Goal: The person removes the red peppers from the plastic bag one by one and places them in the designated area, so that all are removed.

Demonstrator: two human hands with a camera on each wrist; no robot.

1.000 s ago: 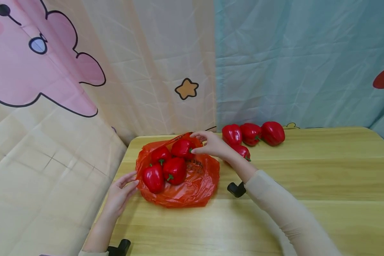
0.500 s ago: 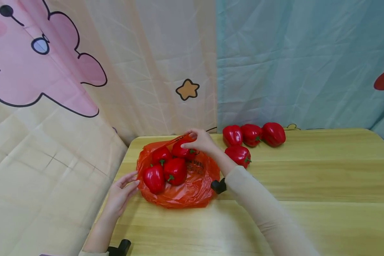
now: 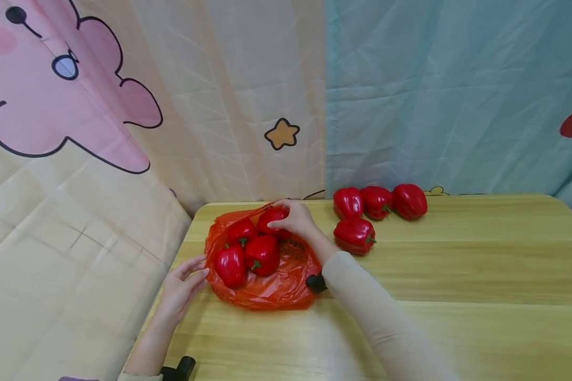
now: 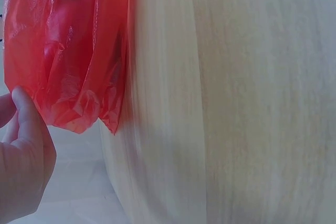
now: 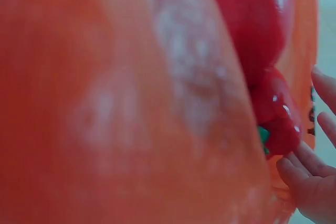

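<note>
A crinkled orange-red plastic bag [image 3: 286, 296] lies spread on the table with its mouth facing up. Inside sit several glossy red bell peppers [image 3: 230, 266] with green stems. My left hand [image 3: 178, 288] touches the bag's left side with its fingertips, thumb and fingers apart; in the left wrist view its thumb is right at the bag's edge. My right hand [image 3: 297, 219] reaches over the bag and covers the right part of the rearmost bell pepper [image 3: 270, 218]. In the right wrist view its fingers [image 5: 310, 163] look extended, one touching a bell pepper [image 5: 278, 111].
Several more red bell peppers [image 3: 376, 202] stand at the table's back edge, right of the bag, with one bell pepper [image 3: 354, 236] nearer. The wooden table [image 3: 481, 275] ends on the left beside a pale cloth. A patterned curtain [image 3: 410, 95] hangs behind.
My right hand has moved left, farther over the rearmost pepper, uncovering the nearer loose pepper on the table. The left hand and the bag stay nearly in place.
</note>
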